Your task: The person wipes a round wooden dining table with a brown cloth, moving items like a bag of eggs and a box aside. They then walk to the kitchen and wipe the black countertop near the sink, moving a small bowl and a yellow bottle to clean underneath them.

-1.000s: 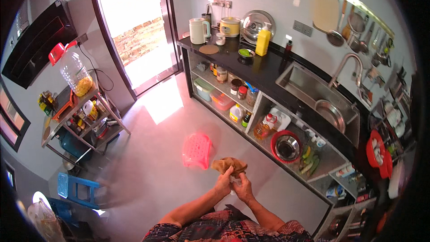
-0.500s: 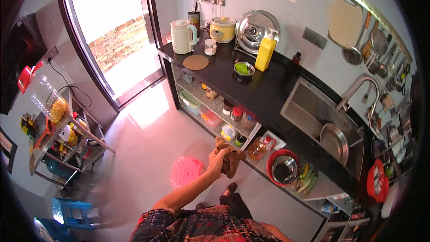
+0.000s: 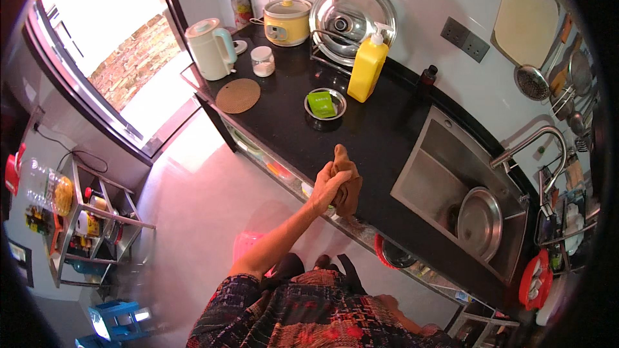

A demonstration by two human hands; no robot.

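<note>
My left hand (image 3: 327, 188) grips a crumpled brown cloth (image 3: 347, 194), whose end sticks up past the fingers. Hand and cloth are over the front edge of the black countertop (image 3: 284, 119); whether the cloth touches the counter, I cannot tell. Beyond them a small metal bowl (image 3: 336, 113) holds a green packet (image 3: 321, 104). Behind it stands a yellow pump bottle (image 3: 368, 69). Only a bit of my right arm (image 3: 396, 309) shows by the shirt; its hand is out of view.
On the counter's left are a kettle (image 3: 211, 51), a lidded jar (image 3: 263, 62), a round brown mat (image 3: 238, 96) and a yellow cooker (image 3: 287, 23). A steel sink (image 3: 419, 167) with a metal basin (image 3: 480, 222) lies to the right. Shelving (image 3: 97, 219) stands at the left.
I have moved closer to the counter. My left hand, with the brown cloth still in it, has come from above the floor by the shelves to the counter's front edge.
</note>
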